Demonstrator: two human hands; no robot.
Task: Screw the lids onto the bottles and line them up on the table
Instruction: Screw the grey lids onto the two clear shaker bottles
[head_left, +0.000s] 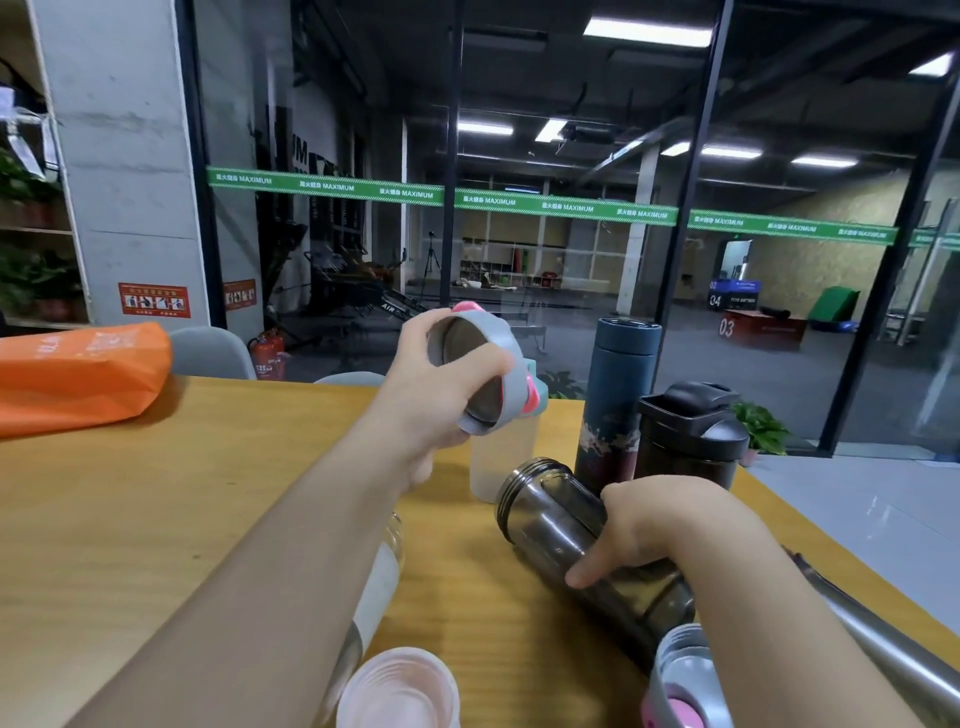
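On the wooden table (156, 519), right hand (670, 525) wraps the dark smoky bottle (561, 525), tilted, its threaded mouth open. Left hand (441, 384) lifts above it, fingers clamped round the grey-and-pink lid (480, 376), underside showing.

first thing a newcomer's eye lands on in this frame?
Probably the grey lid with pink trim, held up mid-frame in the left hand with its underside facing the camera. Just below it, the right hand grips a dark smoky bottle, tilted with its open threaded mouth pointing up-left. Behind stand a capped blue flask and a black shaker, and a bright orange bag lies at the table's far left.
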